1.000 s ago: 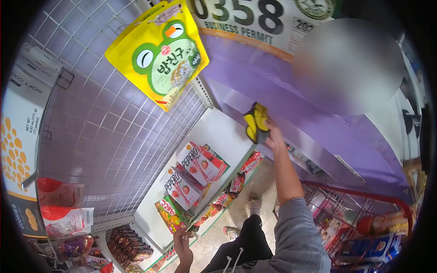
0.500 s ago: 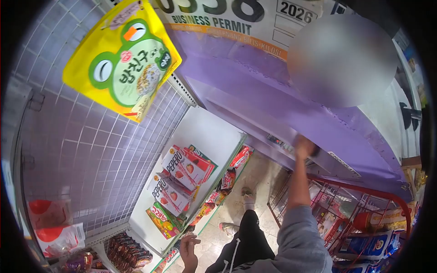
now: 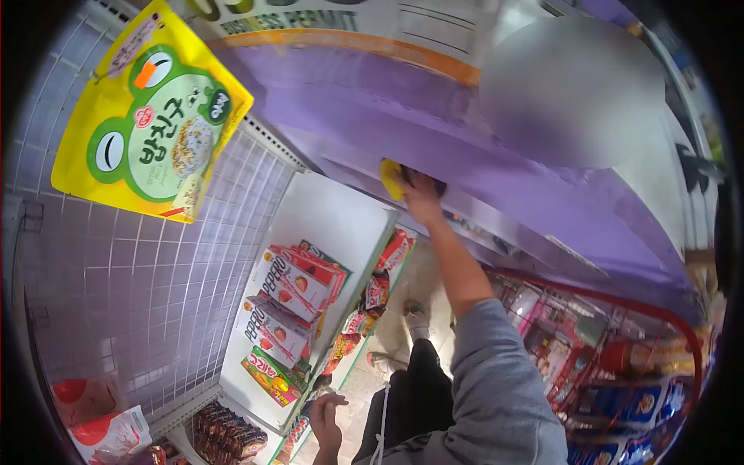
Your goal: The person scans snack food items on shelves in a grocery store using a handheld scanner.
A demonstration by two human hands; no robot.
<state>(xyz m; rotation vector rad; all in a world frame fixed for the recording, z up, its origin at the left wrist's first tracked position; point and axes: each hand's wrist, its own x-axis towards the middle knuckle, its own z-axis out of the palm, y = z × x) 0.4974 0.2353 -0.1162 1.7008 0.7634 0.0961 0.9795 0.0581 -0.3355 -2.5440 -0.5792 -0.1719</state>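
My right hand is stretched out over the pale ledge along the purple counter. Its fingers close around a yellow cloth or sponge, and something dark shows beside the fingers. Low in the view, my left hand hangs near the edge of the white shelf, fingers loosely bent and holding nothing visible. On that shelf lie Pepero boxes and a green snack pack.
A yellow frog-faced pouch hangs on the wire grid at left. To the right stands a red-rimmed cart holding blue packs. Snack packs line a lower shelf. A blurred patch covers the upper right.
My right hand has moved left along the ledge, and the yellow thing in it now shows. The view has shifted, so the hanging pouch sits farther left. My left hand stays low.
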